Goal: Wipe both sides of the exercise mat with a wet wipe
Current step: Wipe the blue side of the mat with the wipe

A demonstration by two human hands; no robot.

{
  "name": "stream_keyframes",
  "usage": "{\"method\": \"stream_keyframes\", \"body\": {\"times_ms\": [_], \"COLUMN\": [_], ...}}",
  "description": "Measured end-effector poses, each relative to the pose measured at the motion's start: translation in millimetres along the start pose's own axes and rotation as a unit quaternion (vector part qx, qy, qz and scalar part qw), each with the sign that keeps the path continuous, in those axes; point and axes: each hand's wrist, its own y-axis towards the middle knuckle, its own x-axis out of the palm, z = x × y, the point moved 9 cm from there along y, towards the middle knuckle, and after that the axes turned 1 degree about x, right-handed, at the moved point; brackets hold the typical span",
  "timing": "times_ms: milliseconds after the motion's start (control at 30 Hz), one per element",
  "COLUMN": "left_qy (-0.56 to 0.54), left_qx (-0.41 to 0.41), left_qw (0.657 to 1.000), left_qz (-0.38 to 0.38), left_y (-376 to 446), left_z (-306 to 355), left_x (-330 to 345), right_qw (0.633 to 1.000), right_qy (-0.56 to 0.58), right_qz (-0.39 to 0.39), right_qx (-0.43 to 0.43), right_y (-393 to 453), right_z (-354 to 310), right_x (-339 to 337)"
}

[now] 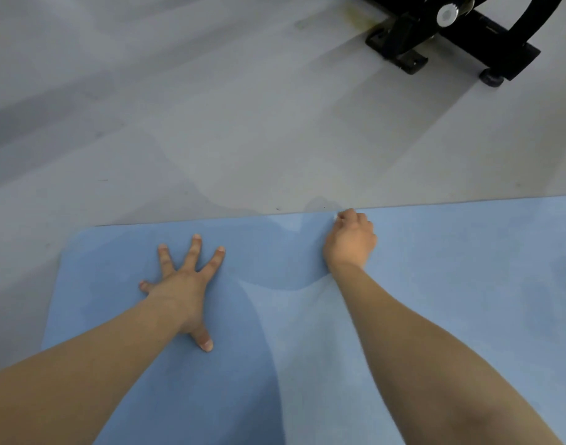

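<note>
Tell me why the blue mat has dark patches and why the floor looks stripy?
In the head view, the dark patches on the blue mat look like shadows of the person's head and arms, lying around the left hand and right hand. The stripes on the grey floor are soft bands of light and shade. The mat's far edge runs slanted, and the view is slightly soft.

— How does the left hand point(182, 282) lie?
— Flat, palm down, fingers spread wide and straight, thumb pointing back toward the body; the bare forearm reaches in from the lower left.
— And the right hand point(349, 240)?
— Curled into a fist, knuckles up, with a tiny white scrap showing at the fingertips. Its forearm stretches forward from the lower right.
</note>
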Motion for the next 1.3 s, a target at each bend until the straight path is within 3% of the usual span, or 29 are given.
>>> {"method": "stream_keyframes", "body": {"times_ms": [100, 200, 300, 400, 500, 600, 700, 767, 1033, 1133, 1300], "left_qy": [-0.002, -0.002, 0.001, 0.0, -0.001, 0.0, 0.0, 0.0, -0.001, 0.0, -0.005], "left_qx": [0.002, 0.006, 0.003, 0.003, 0.004, 0.006, 0.006, 0.005, -0.002, -0.001, -0.002], "left_qw": [1.0, 1.0, 1.0, 1.0, 1.0, 1.0, 1.0, 1.0, 1.0, 1.0, 1.0], "left_qz": [0.0, 0.001, 0.0, 0.001, 0.0, -0.001, -0.002, 0.0, 0.006, 0.011, 0.024], "left_y": [0, -1, -2, -2, -2, -1, -2, -3, -4, -4, -3], "left_z": [1, 0, -1, -1, -1, 0, 1, 1, 2, 2, -2], "left_x": [-2, -3, -4, -4, -4, -4, -5, -6, -5, -4, -3], "right_qw": [0.996, 0.972, 0.942, 0.951, 0.972, 0.991, 0.996, 0.998, 0.961, 0.948, 0.978], "right_qy": [0.037, 0.053, 0.018, -0.016, -0.056, -0.088, -0.072, -0.035, 0.029, -0.015, -0.087], "right_qz": [-0.026, -0.051, -0.101, -0.032, 0.027, 0.011, -0.003, -0.004, -0.07, -0.062, -0.007], "right_qx": [-0.077, -0.222, -0.319, -0.306, -0.225, -0.095, -0.043, -0.057, -0.266, -0.312, -0.188], "right_y": [-37, -81, -93, -51, 2, 40, 45, 27, -102, -81, -10], "right_z": [-68, -139, -158, -107, -26, 46, 57, 30, -98, -76, 68], "right_x": [19, 28, 35, 19, -6, -24, -22, -14, 16, 9, -43]}}
